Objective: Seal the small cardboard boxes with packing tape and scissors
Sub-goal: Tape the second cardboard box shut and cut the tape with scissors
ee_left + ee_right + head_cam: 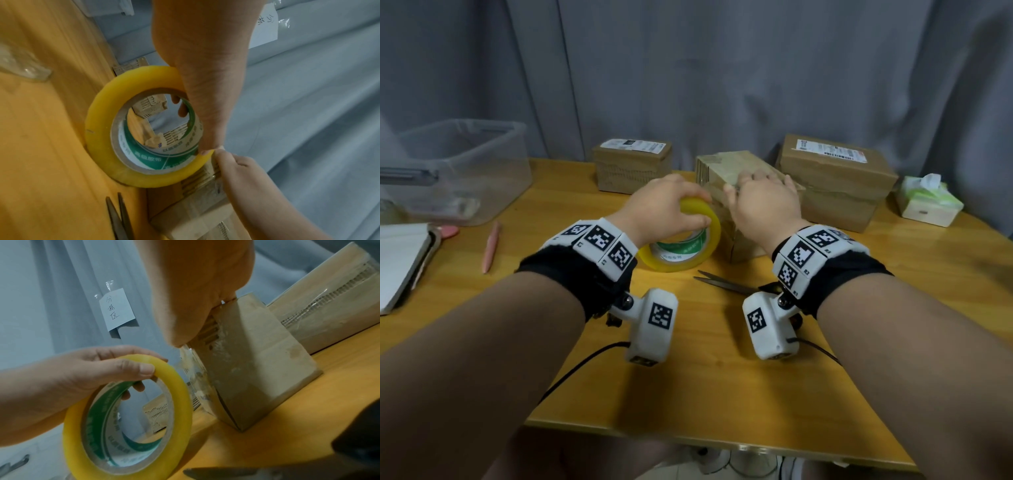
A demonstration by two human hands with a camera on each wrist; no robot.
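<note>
My left hand [667, 205] grips the top of a yellow roll of packing tape [681, 265], which stands on edge on the table right beside the small cardboard box [726, 164]. Its fingers hook through the core in the left wrist view, where the roll [102, 138] fills the middle. My right hand [763, 202] lies over the box top, fingers flat. Its thumb presses the box [257, 369] on the side facing the roll [183, 402], where clear tape shines. The scissors [722, 282] lie open on the table in front of the box.
Two more cardboard boxes stand at the back, one left [631, 164] and a bigger one right [835, 181]. A tissue box [924, 202] sits far right. At the left are a clear plastic bin [458, 168], a pink pen [491, 246] and a notebook [400, 260].
</note>
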